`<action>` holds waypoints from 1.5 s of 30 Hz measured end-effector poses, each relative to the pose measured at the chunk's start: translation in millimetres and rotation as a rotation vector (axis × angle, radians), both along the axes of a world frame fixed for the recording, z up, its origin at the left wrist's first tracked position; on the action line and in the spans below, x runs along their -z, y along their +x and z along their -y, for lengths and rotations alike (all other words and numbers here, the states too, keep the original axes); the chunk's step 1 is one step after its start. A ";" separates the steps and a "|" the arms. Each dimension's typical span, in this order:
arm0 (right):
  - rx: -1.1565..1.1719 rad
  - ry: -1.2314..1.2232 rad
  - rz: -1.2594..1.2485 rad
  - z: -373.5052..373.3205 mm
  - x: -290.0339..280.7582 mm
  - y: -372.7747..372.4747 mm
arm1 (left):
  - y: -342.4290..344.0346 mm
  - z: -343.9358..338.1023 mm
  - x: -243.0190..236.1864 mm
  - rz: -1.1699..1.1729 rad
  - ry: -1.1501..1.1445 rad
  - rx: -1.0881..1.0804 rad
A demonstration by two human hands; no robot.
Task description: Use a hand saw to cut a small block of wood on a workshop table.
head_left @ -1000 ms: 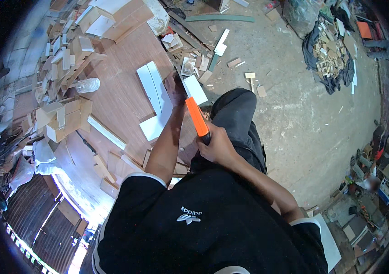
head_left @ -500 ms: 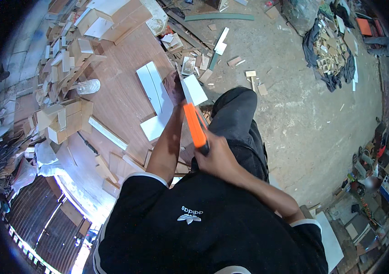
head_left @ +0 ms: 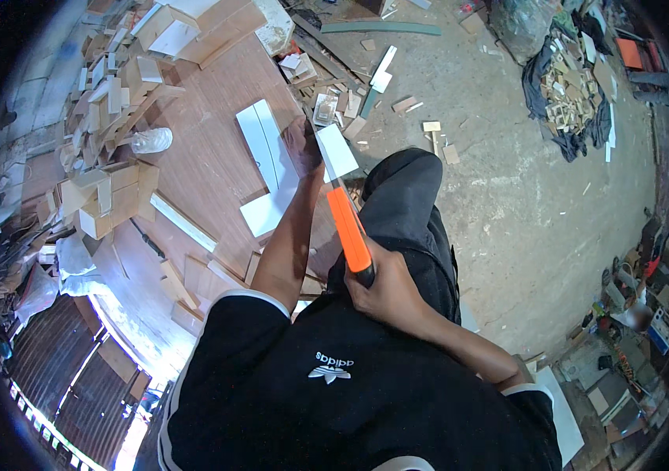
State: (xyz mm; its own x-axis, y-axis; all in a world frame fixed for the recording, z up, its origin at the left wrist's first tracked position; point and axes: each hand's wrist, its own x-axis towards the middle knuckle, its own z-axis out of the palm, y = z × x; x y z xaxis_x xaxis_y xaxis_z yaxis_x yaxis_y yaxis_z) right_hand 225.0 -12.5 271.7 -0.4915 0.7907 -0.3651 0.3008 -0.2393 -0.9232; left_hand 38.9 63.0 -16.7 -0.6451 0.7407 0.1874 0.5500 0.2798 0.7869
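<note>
My right hand (head_left: 389, 286) is closed on the black grip of a hand saw with an orange handle (head_left: 348, 228). The saw's thin blade runs forward across a small white board (head_left: 337, 151) at the edge of the wooden work surface (head_left: 216, 118). Just left of the blade, my left hand (head_left: 305, 147) rests by that board, its fingers shadowed and partly hidden, so their grip is unclear. More white panels (head_left: 258, 145) lie flat beside my left forearm. My bent knee (head_left: 397, 180) in dark trousers is beneath and right of the saw.
Stacked wooden box parts (head_left: 111, 200) and a plastic bottle (head_left: 151, 140) stand at the left, near loose strips (head_left: 181, 220). Offcuts (head_left: 397, 106) litter the concrete floor (head_left: 538, 235). A dark cloth heaped with scrap (head_left: 566, 94) lies at the upper right; clutter (head_left: 648, 314) lines the right wall.
My right hand and the saw have drawn back toward my body and slightly right, exposing more blade over the white board. My left hand stays in about the same place.
</note>
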 end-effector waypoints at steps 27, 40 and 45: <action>-0.115 -0.038 0.025 -6.3 -35.0 5.1 | -3.9 1.5 11.8 -0.201 0.049 0.044; -0.072 0.155 0.090 -41.2 97.8 -48.0 | -23.9 -7.1 32.3 -0.124 0.040 0.105; -0.063 0.014 -0.002 -5.1 0.5 -4.5 | -14.7 4.1 22.5 -0.120 0.066 0.104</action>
State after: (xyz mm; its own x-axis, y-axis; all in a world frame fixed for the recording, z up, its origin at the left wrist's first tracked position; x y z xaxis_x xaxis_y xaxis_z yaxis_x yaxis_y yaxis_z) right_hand 220.6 -7.4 271.3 -0.5407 0.7634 -0.3532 0.3131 -0.2071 -0.9269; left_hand 24.2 58.8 -39.2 -0.5353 0.7861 0.3090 0.6643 0.1659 0.7288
